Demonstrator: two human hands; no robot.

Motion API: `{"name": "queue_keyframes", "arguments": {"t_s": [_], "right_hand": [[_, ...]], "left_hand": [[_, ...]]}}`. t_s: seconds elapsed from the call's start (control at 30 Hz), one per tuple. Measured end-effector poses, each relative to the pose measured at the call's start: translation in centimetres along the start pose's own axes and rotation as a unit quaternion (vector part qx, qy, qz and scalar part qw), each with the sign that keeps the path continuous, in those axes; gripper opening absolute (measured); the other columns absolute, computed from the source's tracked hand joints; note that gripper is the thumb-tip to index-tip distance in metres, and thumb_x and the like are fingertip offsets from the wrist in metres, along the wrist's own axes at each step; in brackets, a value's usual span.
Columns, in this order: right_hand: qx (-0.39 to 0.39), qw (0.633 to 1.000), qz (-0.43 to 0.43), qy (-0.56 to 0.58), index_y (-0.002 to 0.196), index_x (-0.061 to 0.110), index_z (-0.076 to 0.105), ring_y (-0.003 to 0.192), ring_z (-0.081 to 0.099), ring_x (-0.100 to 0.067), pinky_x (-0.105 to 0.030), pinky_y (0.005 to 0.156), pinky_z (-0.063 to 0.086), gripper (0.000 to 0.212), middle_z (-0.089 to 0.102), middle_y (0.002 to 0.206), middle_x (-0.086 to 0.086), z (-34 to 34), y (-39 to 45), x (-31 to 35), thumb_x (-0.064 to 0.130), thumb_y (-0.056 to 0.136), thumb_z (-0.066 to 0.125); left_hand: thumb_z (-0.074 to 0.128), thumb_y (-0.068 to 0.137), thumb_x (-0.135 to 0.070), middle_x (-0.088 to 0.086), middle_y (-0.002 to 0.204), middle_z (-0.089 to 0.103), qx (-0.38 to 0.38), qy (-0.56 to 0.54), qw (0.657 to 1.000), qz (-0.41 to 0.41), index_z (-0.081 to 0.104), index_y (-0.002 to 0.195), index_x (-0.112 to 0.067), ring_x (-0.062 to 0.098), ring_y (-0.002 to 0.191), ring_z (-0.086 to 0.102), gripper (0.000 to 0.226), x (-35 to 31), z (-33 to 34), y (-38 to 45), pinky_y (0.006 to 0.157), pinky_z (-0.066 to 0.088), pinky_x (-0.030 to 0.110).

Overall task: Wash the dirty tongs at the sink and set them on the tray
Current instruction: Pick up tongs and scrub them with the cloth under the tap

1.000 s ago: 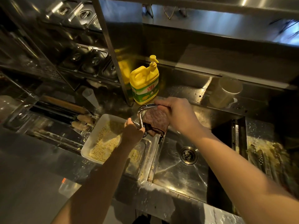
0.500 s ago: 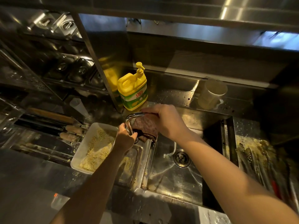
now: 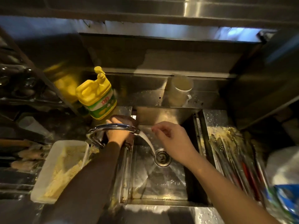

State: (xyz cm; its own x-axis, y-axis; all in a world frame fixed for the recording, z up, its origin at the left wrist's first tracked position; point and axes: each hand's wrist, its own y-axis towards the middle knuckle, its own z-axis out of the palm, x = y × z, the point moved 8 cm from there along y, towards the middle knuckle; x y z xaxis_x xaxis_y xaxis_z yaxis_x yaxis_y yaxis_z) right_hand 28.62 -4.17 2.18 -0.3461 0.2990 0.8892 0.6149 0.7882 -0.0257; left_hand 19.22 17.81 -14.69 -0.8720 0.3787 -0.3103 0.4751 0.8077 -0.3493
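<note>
Several dirty tongs (image 3: 233,159), smeared with yellow batter, lie in a steel tray (image 3: 210,120) to the right of the sink (image 3: 161,183). Water runs from the faucet (image 3: 113,126) down to the drain (image 3: 162,157). My left hand (image 3: 117,135) reaches under the spout, its fingers curled on a brown scouring pad (image 3: 125,118) at the sink's back left corner. My right hand (image 3: 175,141) hovers over the basin beside the stream, fingers loosely bent and holding nothing.
A yellow dish-soap bottle (image 3: 97,97) stands behind the faucet. A pale cup (image 3: 181,89) sits on the back ledge. A white tub of crumbs (image 3: 59,168) is left of the sink. A plastic bag (image 3: 284,188) lies at the far right.
My right hand let go of the pad and moved right over the basin. My left hand went from the faucet's base to the pad. Water now flows.
</note>
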Motion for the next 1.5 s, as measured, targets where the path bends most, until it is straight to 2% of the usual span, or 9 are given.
{"name": "queue_keyframes", "arguments": {"t_s": [0.17,0.27,0.4,0.53,0.67,0.77,0.93,1.2,1.5], "right_hand": [[-0.022,0.999,0.029,0.027,0.089,0.041,0.069,0.084,0.067,0.002,-0.011,0.072,0.05,0.023,0.072,0.088,0.019,-2.3,-1.5,-2.5,0.019,0.096,0.062],[-0.034,0.998,0.041,0.039,0.092,0.035,0.071,0.082,0.068,0.001,-0.012,0.071,0.051,0.024,0.073,0.089,0.016,-3.3,-1.7,-3.1,0.014,0.096,0.061],[-0.034,0.996,0.057,0.06,0.092,0.033,0.07,0.081,0.068,0.0,-0.012,0.069,0.051,0.025,0.073,0.089,0.013,-3.7,-2.0,-3.4,0.01,0.096,0.06],[-0.039,0.995,0.065,0.067,0.092,0.029,0.072,0.084,0.067,0.001,-0.01,0.072,0.049,0.021,0.073,0.09,0.013,-4.2,-2.5,-3.8,0.012,0.096,0.061],[-0.043,0.991,0.111,0.059,0.097,0.025,0.073,0.086,0.067,-0.004,-0.017,0.073,0.052,0.015,0.073,0.092,0.008,-5.1,-4.3,-6.5,0.014,0.095,0.062],[-0.053,0.988,0.143,-0.007,0.1,0.023,0.073,0.082,0.066,-0.001,-0.014,0.067,0.047,0.014,0.072,0.092,0.01,-6.6,-5.9,-9.3,0.018,0.096,0.06],[-0.098,0.958,0.197,-0.182,0.114,0.022,0.069,0.078,0.064,-0.005,-0.012,0.065,0.047,0.021,0.07,0.104,0.001,-11.6,-9.7,-14.2,0.022,0.094,0.062],[-0.001,0.786,0.398,-0.474,0.138,0.015,0.042,0.135,0.038,-0.032,-0.042,0.108,0.037,0.063,0.039,0.147,-0.016,-16.7,-17.6,-23.4,0.046,0.088,0.064],[0.004,0.809,0.357,-0.467,0.122,0.018,0.062,0.117,0.053,-0.027,-0.04,0.096,0.046,0.032,0.06,0.124,-0.009,-17.3,-17.6,-24.5,0.036,0.097,0.054]], "left_hand": [[0.069,0.089,-0.021,0.023,0.149,0.039,0.054,-0.209,0.963,-0.165,0.04,0.143,0.002,0.04,0.14,0.038,0.065,4.2,1.6,4.1,0.11,0.039,0.044],[0.063,0.092,-0.012,0.014,0.106,0.052,0.057,-0.352,0.919,-0.168,0.056,0.097,-0.008,0.032,0.095,0.06,0.01,2.8,0.9,3.1,0.073,0.047,0.027],[0.055,0.09,-0.016,0.009,0.06,0.061,0.088,-0.511,0.839,-0.162,0.057,0.075,-0.012,0.025,0.059,0.057,0.016,0.2,1.5,-2.2,0.061,0.047,0.034],[0.049,0.091,-0.007,0.019,0.094,0.064,0.125,-0.604,0.77,-0.165,0.064,0.091,-0.005,0.033,0.085,0.063,0.016,-0.5,3.9,-7.7,0.087,0.05,0.045],[0.055,0.087,-0.013,0.013,0.068,0.072,0.231,-0.621,0.713,-0.23,0.066,0.089,-0.002,0.027,0.058,0.07,0.016,-2.3,9.6,-14.1,0.058,0.058,0.029],[0.061,0.079,-0.022,0.011,0.077,0.076,0.29,-0.619,0.689,-0.242,0.071,0.094,-0.006,0.031,0.071,0.07,0.024,-4.8,12.5,-17.2,0.069,0.057,0.039],[0.076,0.056,-0.027,0.012,0.092,0.075,0.341,-0.642,0.67,-0.152,0.079,0.094,-0.015,0.031,0.078,0.074,0.039,-9.8,14.2,-18.7,0.077,0.052,0.047],[0.078,0.053,-0.022,0.016,0.103,0.076,0.355,-0.646,0.663,-0.129,0.068,0.114,-0.012,0.034,0.084,0.075,0.062,-15.0,15.9,-20.6,0.078,0.056,0.05],[0.086,0.043,-0.03,0.01,0.094,0.078,0.335,-0.632,0.687,-0.132,0.069,0.113,-0.017,0.032,0.081,0.076,0.074,-15.6,15.8,-21.3,0.062,0.058,0.042]]}}
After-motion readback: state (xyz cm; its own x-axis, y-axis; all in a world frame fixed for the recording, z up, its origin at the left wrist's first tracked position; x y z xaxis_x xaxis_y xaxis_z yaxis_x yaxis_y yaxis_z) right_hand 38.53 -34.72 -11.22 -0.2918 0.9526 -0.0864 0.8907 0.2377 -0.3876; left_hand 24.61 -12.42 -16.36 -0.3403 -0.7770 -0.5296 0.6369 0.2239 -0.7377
